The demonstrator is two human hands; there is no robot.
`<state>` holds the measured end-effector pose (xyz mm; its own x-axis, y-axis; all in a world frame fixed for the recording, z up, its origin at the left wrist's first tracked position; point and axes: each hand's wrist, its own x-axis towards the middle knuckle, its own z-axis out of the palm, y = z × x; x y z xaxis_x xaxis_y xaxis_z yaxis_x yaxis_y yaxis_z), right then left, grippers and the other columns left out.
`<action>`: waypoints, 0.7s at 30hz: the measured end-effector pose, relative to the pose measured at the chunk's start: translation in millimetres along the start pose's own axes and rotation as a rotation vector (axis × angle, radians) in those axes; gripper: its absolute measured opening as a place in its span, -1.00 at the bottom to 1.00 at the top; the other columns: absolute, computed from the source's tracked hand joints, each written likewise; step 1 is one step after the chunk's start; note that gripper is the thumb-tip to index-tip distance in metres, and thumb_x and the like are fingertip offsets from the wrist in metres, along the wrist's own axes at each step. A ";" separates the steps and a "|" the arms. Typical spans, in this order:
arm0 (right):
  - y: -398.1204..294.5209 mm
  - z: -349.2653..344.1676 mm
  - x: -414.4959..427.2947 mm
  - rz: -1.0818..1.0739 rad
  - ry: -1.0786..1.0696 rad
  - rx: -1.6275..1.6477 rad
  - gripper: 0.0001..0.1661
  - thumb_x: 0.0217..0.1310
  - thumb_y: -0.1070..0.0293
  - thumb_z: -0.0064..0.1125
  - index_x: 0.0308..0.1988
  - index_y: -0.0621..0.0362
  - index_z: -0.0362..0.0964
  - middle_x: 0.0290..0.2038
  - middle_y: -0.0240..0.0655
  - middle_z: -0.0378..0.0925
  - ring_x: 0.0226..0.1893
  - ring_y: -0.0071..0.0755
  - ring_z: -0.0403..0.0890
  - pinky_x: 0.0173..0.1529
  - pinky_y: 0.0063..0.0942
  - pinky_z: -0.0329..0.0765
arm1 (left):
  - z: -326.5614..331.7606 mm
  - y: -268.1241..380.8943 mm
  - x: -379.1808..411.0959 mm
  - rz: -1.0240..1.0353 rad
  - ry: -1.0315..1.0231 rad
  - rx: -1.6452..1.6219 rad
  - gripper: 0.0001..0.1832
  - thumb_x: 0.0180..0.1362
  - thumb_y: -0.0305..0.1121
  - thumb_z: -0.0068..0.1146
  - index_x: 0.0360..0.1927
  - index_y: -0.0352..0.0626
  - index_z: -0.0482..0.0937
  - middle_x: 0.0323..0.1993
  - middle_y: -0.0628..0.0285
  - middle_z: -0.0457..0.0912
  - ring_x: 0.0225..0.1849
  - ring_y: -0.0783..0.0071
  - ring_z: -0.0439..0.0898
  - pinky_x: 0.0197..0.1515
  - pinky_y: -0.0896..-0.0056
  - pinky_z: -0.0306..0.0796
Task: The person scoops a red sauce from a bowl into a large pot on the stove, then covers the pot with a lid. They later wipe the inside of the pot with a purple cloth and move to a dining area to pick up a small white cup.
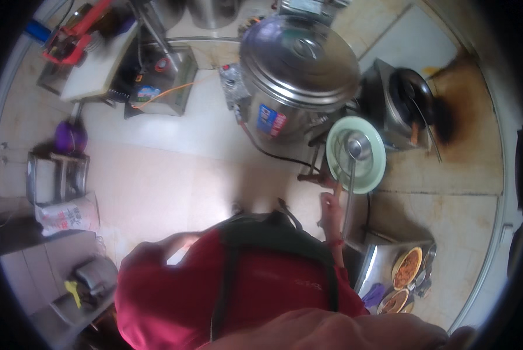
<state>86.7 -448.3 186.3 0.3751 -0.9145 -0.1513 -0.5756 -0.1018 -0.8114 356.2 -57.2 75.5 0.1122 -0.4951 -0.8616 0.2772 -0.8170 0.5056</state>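
At the right, my right hand [330, 214], with a red band at its wrist, has its fingers curled at the lower end of a wooden handle [339, 189]. This handle reaches up to the rim of a pale green basin [378, 175]; the head of its utensil is unclear. A metal ladle [357, 146] lies in the basin, its long handle running over the rim and past my right hand. My left hand [186, 241] is blurred and mostly hidden behind my red sleeve, close to my waist. Whether it holds anything is hidden.
A large lidded steel pot [287, 83] with a control box [235, 85] stands ahead, its cable [266, 151] crossing the floor. Right of it sits a dark wok [401, 96] on a steel stove. Bowls of food [406, 267] are behind at right; a white sack [69, 216] lies left.
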 end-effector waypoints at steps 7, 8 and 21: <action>-70.4 114.3 88.3 -0.243 -0.487 -0.024 -0.74 0.21 0.38 -0.02 -0.10 0.18 0.43 -0.22 -0.17 0.55 -0.22 -0.26 0.58 -0.19 -0.44 0.50 | -74.8 -52.9 3.1 -0.065 0.227 -0.204 -0.53 0.22 -0.30 -0.07 0.19 -0.14 0.20 0.07 0.15 0.37 0.08 0.27 0.39 0.02 0.28 0.40; -81.0 128.7 107.2 -0.298 -0.529 -0.040 -0.74 0.21 0.37 -0.03 -0.10 0.18 0.43 -0.23 -0.17 0.55 -0.22 -0.24 0.58 -0.18 -0.43 0.50 | -84.8 -50.9 8.4 -0.058 0.253 -0.209 -0.53 0.22 -0.30 -0.06 0.19 -0.15 0.21 0.07 0.15 0.37 0.07 0.27 0.39 0.02 0.27 0.40; -305.5 328.2 341.1 -0.773 -0.955 0.049 -0.69 0.23 0.30 -0.06 -0.10 0.22 0.43 -0.17 -0.12 0.52 -0.19 -0.17 0.53 -0.08 -0.38 0.44 | -241.9 188.3 133.8 0.386 0.528 -0.690 -0.58 0.21 -0.32 -0.07 0.12 -0.22 0.27 -0.17 0.13 0.49 -0.19 0.41 0.48 -0.19 0.36 0.43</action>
<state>629.0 -600.7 197.2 0.9985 0.0354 0.0428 0.0542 -0.4563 -0.8882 654.2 -205.8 44.3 0.6840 -0.3591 -0.6349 0.6141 -0.1864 0.7669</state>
